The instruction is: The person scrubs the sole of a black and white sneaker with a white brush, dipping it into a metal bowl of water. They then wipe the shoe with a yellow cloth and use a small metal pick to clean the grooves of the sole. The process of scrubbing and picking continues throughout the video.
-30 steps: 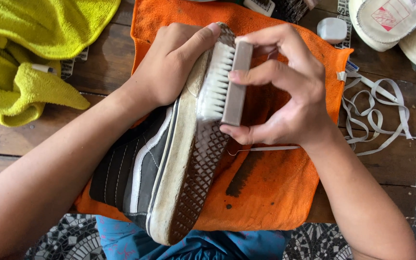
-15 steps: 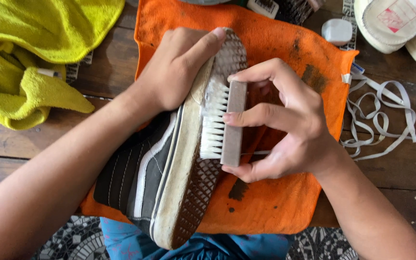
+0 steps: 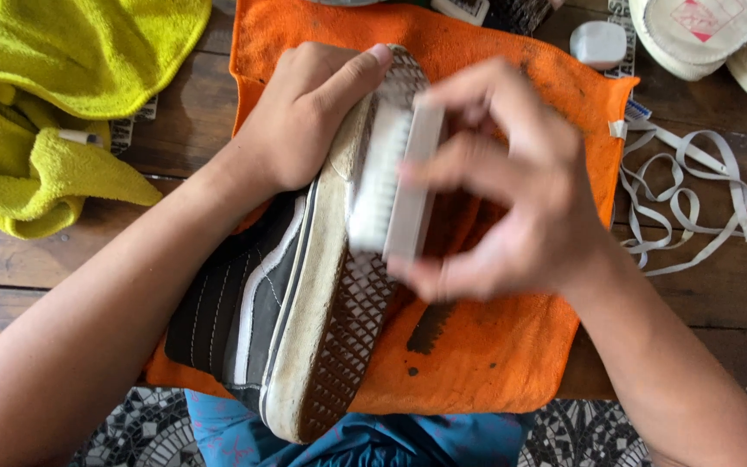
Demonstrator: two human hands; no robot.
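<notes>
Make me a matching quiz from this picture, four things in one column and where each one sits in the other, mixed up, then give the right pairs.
Things
1. brush
2. yellow towel
3. white laces
4. shoe

Places
A. loose on the wooden table, right of the orange cloth
B. bunched at the top left
C. on its side on the orange cloth, gripped at the toe by the left hand
D. in the right hand, bristles against the shoe's sole edge

Pairs: 1-D, 2-B, 3-A, 4-C

Left hand (image 3: 309, 112): fingers curled, thumb extended, forearm angled from lower left.
Right hand (image 3: 507, 186): blurred, fingers clamped, forearm from lower right.
</notes>
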